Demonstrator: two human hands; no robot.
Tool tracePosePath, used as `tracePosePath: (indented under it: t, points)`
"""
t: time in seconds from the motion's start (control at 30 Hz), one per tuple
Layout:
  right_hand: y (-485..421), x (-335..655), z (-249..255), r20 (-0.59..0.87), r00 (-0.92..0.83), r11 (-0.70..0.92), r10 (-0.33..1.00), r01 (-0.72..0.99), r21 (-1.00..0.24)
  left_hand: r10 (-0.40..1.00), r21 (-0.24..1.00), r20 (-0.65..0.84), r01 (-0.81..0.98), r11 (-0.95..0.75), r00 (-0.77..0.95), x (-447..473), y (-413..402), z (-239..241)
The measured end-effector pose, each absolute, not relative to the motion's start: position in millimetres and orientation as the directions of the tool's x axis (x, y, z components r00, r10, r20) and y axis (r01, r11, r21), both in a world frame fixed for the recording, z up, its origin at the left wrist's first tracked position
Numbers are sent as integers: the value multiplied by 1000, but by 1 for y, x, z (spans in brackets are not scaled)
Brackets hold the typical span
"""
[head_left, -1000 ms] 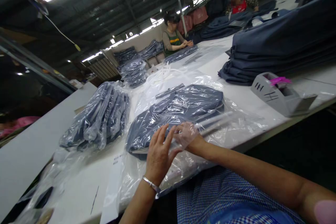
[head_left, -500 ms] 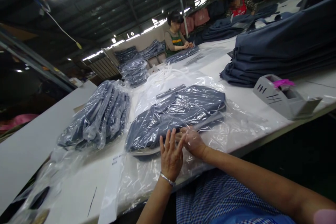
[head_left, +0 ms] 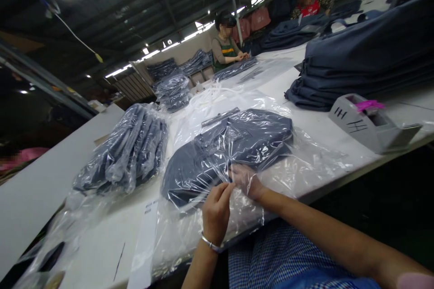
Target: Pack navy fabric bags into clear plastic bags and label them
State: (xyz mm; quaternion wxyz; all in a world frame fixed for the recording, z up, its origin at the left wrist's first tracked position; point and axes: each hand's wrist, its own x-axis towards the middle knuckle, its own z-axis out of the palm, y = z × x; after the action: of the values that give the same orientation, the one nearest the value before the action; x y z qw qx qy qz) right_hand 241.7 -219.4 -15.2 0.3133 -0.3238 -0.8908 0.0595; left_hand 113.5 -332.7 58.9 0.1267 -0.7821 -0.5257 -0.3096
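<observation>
A folded dark blue garment lies in a clear plastic bag on the table before me. My left hand, wearing a silver bangle, pinches the bag's film between thumb and fingertips at the garment's near edge. Creases fan out in the film from that pinch. My right hand is just right of it, seen through the clear film, its fingers stretched toward the garment's near edge. Glare on the plastic partly hides those fingertips.
Bagged garments are stacked at left, with another bagged pile farther back. A dark garment stack and a grey tape dispenser stand at right. Across the table a co-worker handles a bagged garment.
My left hand has gone from spread fingers on the bag to a pinch on its film, which is now drawn into creases. The right hand has barely moved.
</observation>
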Motion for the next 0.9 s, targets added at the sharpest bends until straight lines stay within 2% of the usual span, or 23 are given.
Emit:
tracePosePath:
  t: [0.13,0.27,0.37,0.47,0.53,0.6,0.67,0.77,0.9]
  points:
    - [-217,236,-27,440,-616,757,653,552,-351,773,158,583,897,-412,252,116,-343,46]
    - [-233,256,-25,382,-670,770,637,538,-342,803,186,547,901,-392,236,114,-347,20]
    - [-261,292,-5,323,-725,789,608,509,-345,815,215,539,901,-376,211,113,-347,3]
    - [-285,324,30,215,-801,792,559,439,-425,813,222,547,902,-371,200,114,-347,-4]
    - [-286,332,54,326,-771,809,548,390,-440,816,212,540,905,-369,206,114,-347,-3]
    - [-270,329,76,536,-648,840,541,378,-390,827,202,521,910,-361,212,114,-346,-2]
    - [-242,321,91,666,-531,846,524,418,-332,838,194,500,915,-355,219,114,-345,-3]
    - [-195,310,97,693,-511,831,509,500,-242,851,194,477,918,-347,221,113,-343,-7]
    - [-155,309,69,599,-656,844,460,532,-66,874,232,442,916,-328,201,115,-346,-2]
